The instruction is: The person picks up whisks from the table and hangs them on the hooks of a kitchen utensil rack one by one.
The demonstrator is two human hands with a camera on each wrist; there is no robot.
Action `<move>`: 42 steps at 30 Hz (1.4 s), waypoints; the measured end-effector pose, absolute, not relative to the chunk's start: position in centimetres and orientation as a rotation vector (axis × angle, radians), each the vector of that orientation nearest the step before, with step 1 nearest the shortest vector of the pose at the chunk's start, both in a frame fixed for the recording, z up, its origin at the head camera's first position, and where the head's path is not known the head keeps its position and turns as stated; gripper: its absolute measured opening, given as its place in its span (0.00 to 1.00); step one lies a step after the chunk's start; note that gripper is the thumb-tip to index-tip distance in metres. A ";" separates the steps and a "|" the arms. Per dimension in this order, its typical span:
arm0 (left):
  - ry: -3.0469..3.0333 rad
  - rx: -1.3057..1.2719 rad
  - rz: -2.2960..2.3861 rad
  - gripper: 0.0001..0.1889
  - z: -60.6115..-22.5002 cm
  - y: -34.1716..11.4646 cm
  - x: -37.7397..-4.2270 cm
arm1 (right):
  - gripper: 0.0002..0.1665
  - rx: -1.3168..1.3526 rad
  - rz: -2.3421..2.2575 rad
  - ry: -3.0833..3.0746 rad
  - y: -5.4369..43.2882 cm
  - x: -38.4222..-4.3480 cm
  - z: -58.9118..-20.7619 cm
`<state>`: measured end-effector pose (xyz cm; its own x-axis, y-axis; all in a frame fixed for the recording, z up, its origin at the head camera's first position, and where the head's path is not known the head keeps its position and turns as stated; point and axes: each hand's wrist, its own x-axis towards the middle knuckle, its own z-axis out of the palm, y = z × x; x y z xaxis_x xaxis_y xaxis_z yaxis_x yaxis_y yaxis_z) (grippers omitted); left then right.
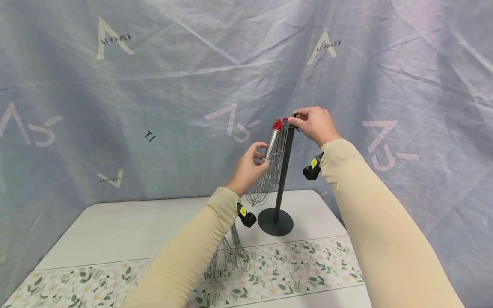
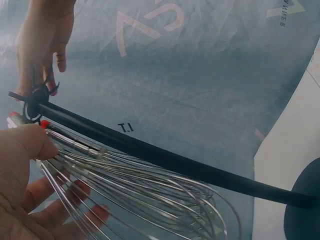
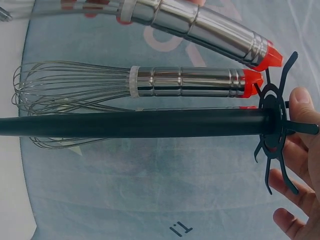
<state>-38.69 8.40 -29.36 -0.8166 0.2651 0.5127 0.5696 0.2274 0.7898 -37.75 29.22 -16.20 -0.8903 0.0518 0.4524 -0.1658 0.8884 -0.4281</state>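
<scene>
My left hand (image 1: 250, 167) holds a steel whisk (image 1: 272, 142) by its handle, red tip up at the hooks and wires hanging down. In the right wrist view this held whisk (image 3: 195, 22) slants, its red end right at a hook. At the top of a dark metal stand (image 1: 284, 175), my right hand (image 1: 317, 123) grips the hook ring (image 3: 272, 122) between thumb and fingers. Another red-tipped whisk (image 3: 195, 82) hangs from the ring beside the pole. Behind the pole, a further whisk is mostly hidden.
The stand's round base (image 1: 275, 222) rests on the white table (image 1: 154, 226). More whisks (image 1: 236, 254) lie nearer me on the floral runner (image 1: 285, 269), partly covered by my left sleeve. A grey-blue printed curtain (image 1: 173, 94) hangs behind the table.
</scene>
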 end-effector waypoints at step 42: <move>-2.305 -0.680 -1.777 0.34 -38.5 10.4 -40.0 | 0.32 0.145 0.657 -2.569 29.5 -37.4 -16.3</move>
<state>-39.96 10.41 -38.54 -0.8854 0.2581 0.3865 0.4395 0.1942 0.8770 -37.41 29.46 -16.35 -0.8788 0.0160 0.4769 -0.2150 0.8789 -0.4257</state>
